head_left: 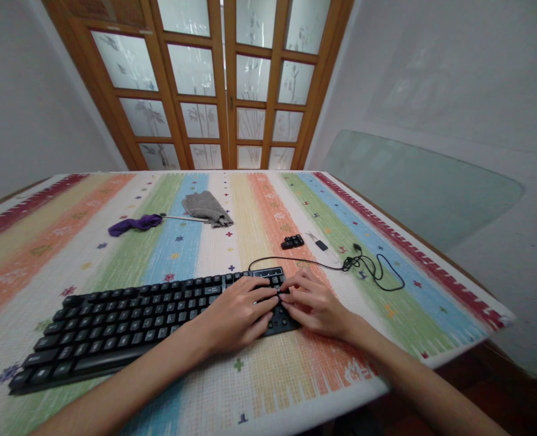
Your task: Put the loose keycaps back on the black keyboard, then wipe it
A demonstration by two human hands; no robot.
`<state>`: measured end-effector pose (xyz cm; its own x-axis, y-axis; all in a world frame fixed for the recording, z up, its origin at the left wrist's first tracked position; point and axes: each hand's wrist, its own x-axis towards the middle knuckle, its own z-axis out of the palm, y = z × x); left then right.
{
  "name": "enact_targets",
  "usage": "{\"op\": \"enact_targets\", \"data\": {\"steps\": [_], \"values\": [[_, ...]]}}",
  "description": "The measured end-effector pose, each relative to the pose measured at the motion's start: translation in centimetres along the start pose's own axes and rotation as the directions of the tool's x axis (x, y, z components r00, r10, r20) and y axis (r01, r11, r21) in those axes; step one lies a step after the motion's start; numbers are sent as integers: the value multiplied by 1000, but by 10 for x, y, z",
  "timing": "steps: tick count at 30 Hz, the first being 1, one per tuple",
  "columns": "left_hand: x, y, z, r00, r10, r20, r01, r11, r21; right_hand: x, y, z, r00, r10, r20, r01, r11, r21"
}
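Note:
A black keyboard (145,315) lies at a slant on the table, its number pad end under both hands. My left hand (243,312) rests over the right part of the keyboard, fingers stretched toward the number pad. Beside it, my right hand (316,303) is closed in a pinch above the number pad. A small dark bit shows at its fingertips, too small to name. Some number pad spots near the hands look bare of keycaps. Behind the keyboard sits a cluster of loose black keycaps (292,241).
Right of the keycaps is a small black tool with thin wire prongs (321,245). The keyboard's black cable (377,272) coils to the right. Farther back lie a purple cloth (134,225), a thin pale stick (184,218) and a grey cloth (207,208) on the striped tablecloth (241,242).

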<state>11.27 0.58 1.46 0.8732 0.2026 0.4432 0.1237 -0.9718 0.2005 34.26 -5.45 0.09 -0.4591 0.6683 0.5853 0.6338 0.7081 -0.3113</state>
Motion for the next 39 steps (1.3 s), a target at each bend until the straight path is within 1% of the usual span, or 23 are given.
{"op": "enact_targets", "data": {"steps": [5,12,14,18,25,32,35,39], "values": [[0,0,2,1000,1,10,-1,1000,5,1,-3,-3,999,-13,41,14,1000,-24],[4,4,3,999,-29,28,28,999,31,2,-5,-1,999,-2,48,4,999,-33],[5,4,4,999,-23,39,22,999,44,1,-4,-1,998,14,59,-14,1000,-8],[5,4,4,999,-23,35,20,997,68,1,-1,-1,992,93,86,-96,995,35],[3,3,6,999,-19,42,15,996,91,4,4,-3,983,140,117,-153,981,116],[3,2,10,999,-23,49,18,995,98,6,8,-2,980,157,121,-171,979,107],[3,4,11,997,-20,69,12,994,111,5,9,1,981,153,119,-165,982,93],[5,5,8,996,-18,82,9,993,116,5,8,1,980,160,116,-171,980,98]]}}
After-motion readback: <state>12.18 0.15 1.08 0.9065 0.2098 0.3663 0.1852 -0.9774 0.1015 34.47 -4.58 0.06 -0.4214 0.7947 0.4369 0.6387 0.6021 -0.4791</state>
